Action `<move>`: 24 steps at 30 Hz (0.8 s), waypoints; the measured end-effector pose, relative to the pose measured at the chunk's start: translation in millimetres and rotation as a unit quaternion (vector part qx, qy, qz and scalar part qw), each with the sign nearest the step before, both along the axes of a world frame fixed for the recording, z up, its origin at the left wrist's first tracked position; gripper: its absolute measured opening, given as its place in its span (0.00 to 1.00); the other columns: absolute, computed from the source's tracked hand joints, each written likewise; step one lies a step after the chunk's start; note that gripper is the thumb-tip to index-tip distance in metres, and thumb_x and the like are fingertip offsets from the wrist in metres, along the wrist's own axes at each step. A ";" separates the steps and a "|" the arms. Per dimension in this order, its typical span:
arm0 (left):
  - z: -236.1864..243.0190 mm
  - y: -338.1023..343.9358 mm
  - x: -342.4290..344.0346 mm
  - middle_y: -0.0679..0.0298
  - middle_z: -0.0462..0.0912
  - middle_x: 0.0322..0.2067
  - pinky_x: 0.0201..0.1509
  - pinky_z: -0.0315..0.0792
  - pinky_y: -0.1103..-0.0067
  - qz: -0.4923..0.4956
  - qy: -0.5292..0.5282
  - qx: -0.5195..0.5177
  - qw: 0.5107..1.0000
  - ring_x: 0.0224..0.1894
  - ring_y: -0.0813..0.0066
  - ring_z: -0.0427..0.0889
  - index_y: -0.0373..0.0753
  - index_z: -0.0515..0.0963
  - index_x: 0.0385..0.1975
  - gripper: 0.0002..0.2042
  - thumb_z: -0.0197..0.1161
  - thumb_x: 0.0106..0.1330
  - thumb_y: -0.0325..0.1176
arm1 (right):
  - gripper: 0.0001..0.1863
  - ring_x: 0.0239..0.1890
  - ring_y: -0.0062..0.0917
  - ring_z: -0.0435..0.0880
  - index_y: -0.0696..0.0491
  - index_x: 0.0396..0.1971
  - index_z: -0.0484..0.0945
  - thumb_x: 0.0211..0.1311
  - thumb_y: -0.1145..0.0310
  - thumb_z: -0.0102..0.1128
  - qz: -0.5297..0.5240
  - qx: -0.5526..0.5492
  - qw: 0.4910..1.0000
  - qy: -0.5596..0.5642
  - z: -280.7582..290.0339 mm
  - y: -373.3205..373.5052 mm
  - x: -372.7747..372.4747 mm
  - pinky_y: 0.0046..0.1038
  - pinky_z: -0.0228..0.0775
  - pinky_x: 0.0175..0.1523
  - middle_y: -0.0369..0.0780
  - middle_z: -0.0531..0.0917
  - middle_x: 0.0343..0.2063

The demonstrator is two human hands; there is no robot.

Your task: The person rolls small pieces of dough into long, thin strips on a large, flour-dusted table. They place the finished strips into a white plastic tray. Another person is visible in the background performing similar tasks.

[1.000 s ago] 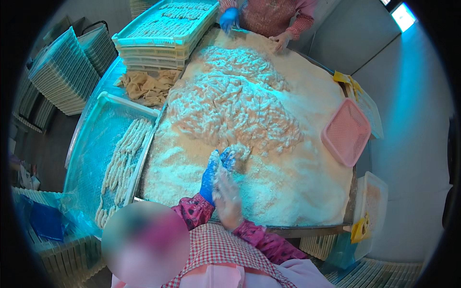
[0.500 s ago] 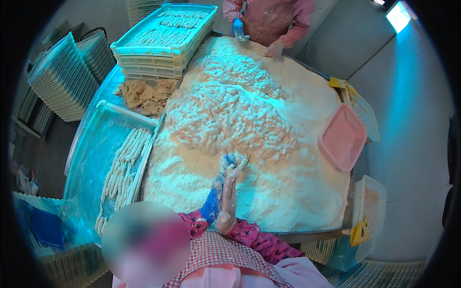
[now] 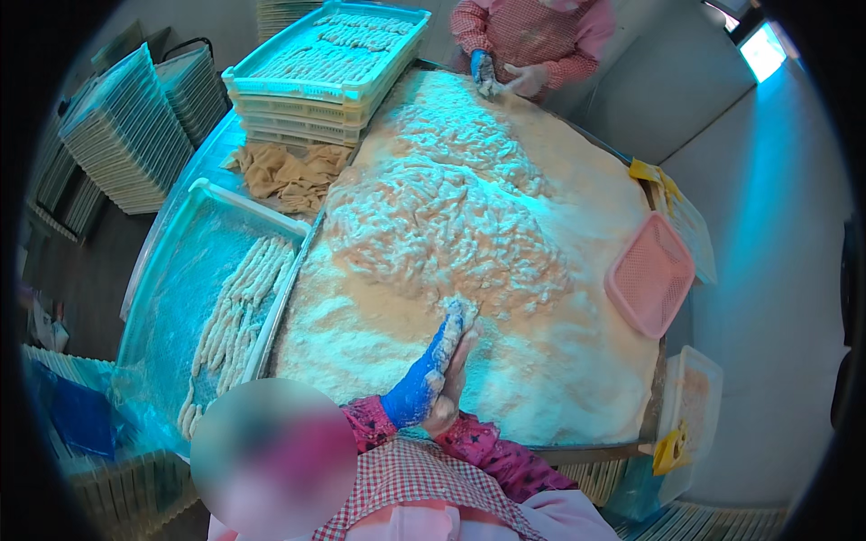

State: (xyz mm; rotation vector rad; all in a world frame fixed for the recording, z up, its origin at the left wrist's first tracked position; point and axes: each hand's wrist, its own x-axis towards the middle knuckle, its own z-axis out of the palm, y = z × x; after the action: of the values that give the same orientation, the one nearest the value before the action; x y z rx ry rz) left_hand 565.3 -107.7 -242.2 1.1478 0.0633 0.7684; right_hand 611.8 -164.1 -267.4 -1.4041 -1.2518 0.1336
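My left hand [image 3: 422, 370] in a flour-caked blue glove is pressed palm to palm against my right hand [image 3: 454, 379], pale in a thin glove. Both sets of fingers are closed together, pointing away from me. White coated material sits at the fingertips; what is between the palms is hidden. The hands are over the flour bed [image 3: 559, 379], just below a large pile of flour-coated pale pieces [image 3: 433, 216]. At the left, long coated strands [image 3: 239, 316] lie in rows in a mesh tray [image 3: 162, 316].
Stacked trays [image 3: 320, 45] and a beige cloth [image 3: 284, 176] are at upper left, more stacks [image 3: 126, 126] beyond. A pink basket [image 3: 649, 275] and white trays [image 3: 686, 424] line the right. A co-worker [image 3: 532, 45] stands across the table, hands at its far edge.
My joined hands have shifted slightly right, the blue glove now more in front of the pale one. The co-worker's hands have come closer together at the far edge.
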 end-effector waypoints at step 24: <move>-126.3 327.2 -211.1 0.55 0.57 0.62 0.66 0.52 0.69 0.208 0.265 -0.217 0.916 0.63 0.64 0.59 0.35 0.56 0.61 0.29 0.41 0.68 0.51 | 0.07 0.27 0.27 0.78 0.54 0.27 0.75 0.45 0.77 0.58 -0.049 -0.246 0.947 0.198 10.2 91.1 127.3 0.22 0.70 0.34 0.40 0.77 0.25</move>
State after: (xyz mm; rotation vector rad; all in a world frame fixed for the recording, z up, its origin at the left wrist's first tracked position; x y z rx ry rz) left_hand 354.2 219.5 -368.5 0.8894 0.9164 0.7424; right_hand 739.1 -73.0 -257.2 -1.7535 -0.8372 0.6658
